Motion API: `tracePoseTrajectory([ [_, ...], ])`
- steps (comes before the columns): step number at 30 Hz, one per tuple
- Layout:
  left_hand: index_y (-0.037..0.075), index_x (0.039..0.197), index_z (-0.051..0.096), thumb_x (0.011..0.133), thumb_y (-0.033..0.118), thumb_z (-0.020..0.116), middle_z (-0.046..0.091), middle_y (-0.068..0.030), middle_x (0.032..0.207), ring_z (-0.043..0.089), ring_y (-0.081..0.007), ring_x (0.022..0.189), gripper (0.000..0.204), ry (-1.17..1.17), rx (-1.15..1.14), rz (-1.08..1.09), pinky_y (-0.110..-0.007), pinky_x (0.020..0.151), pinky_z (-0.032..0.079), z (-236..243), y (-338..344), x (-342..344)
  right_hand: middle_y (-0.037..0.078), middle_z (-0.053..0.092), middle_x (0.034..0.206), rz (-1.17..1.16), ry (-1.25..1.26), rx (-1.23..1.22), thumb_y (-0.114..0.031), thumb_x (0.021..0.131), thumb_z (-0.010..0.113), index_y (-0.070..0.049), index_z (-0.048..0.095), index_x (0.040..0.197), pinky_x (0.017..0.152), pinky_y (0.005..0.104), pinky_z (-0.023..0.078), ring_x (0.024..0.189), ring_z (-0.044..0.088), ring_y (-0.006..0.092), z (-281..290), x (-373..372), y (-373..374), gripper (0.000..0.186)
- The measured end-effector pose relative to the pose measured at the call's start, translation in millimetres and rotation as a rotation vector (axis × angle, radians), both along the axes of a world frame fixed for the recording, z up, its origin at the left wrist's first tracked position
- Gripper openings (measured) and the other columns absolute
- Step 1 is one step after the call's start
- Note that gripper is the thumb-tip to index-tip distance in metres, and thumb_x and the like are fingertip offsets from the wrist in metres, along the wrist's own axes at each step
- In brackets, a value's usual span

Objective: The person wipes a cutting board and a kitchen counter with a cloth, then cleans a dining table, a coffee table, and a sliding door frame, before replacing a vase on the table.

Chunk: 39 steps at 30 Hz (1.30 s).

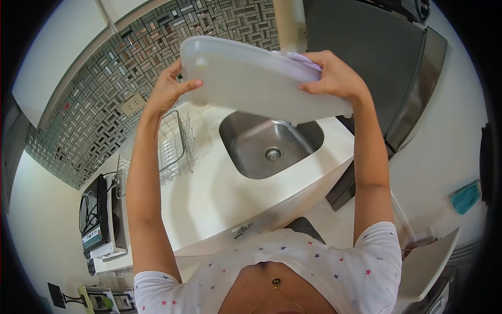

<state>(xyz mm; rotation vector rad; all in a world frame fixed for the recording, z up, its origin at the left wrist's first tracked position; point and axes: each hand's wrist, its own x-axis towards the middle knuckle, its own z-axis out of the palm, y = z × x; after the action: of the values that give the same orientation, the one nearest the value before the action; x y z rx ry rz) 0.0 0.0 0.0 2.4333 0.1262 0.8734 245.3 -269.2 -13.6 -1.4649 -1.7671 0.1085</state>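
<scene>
A large, whitish, translucent plastic tray or lid (pixel 246 81) with rounded corners is held up, tilted, above the steel sink (pixel 238 149). My left hand (pixel 171 90) grips its left end, thumb on the near face and fingers behind. At the right end my right hand (pixel 337 77) is closed around the edge, with a lavender cloth (pixel 304 60) pressed between its fingers and the tray. The tray hides the faucet area and the back of the sink.
Left of the sink, a wire dish rack (pixel 175 141) stands on the white counter (pixel 219 201). A black appliance with a coiled cord (pixel 93 214) sits at the far left. To the right rises a dark grey refrigerator (pixel 361 57). Mosaic tile (pixel 219 26) covers the back wall.
</scene>
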Motion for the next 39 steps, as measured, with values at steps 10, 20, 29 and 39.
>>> tracePoseTrajectory([
  [10, 0.002, 0.109, 0.051, 0.081, 0.015, 0.067, 0.062, -0.0074, 0.101, 0.06, -0.0141, 0.087, 0.034, -0.086, -0.662, -0.096, -0.027, 0.075, 0.05, -35.4, -34.2, 6.4, 0.015, 0.054, 0.116, -0.416, 0.274, 0.729, -0.029, 0.08, 0.068, -0.001, 0.055, 0.111, 0.09, 0.0404, 0.04, 0.108, 0.05, 0.0268, -32.7, -41.5, 78.6, 0.044],
  [20, 0.004, 0.109, 0.048, 0.087, 0.013, 0.059, 0.063, -0.0112, 0.097, 0.063, -0.0199, 0.083, 0.026, -0.421, -0.762, -0.038, -0.032, 0.077, 0.052, -57.0, -33.7, -44.0, 0.022, 0.035, 0.139, -0.479, -0.091, 0.712, -0.023, 0.083, 0.053, -0.002, 0.042, 0.131, 0.106, 0.046, 0.027, 0.133, 0.03, 0.034, -150.5, -23.4, 140.0, 0.054],
  [29, 0.004, 0.108, 0.049, 0.089, 0.015, 0.057, 0.062, -0.0089, 0.099, 0.061, -0.021, 0.092, 0.024, -0.599, -0.968, 0.066, -0.034, 0.081, 0.051, -91.6, 5.2, -42.4, 0.016, 0.043, 0.135, -0.21, 0.053, 0.588, -0.019, 0.084, 0.057, -0.003, 0.046, 0.129, 0.106, 0.0432, 0.026, 0.129, 0.036, 0.0325, -182.7, -145.5, 146.7, 0.049],
  [39, 0.005, 0.118, 0.045, 0.091, 0.018, 0.055, 0.059, -0.0124, 0.108, 0.06, -0.0249, 0.096, 0.032, -0.558, -1.204, -0.049, -0.036, 0.084, 0.051, -98.1, 6.7, -61.3, 0.005, 0.049, 0.133, -0.519, -0.143, 0.627, -0.016, 0.076, 0.059, -0.011, 0.048, 0.129, 0.098, 0.0474, 0.034, 0.119, 0.048, 0.0228, -212.6, -61.8, 84.5, 0.054],
])
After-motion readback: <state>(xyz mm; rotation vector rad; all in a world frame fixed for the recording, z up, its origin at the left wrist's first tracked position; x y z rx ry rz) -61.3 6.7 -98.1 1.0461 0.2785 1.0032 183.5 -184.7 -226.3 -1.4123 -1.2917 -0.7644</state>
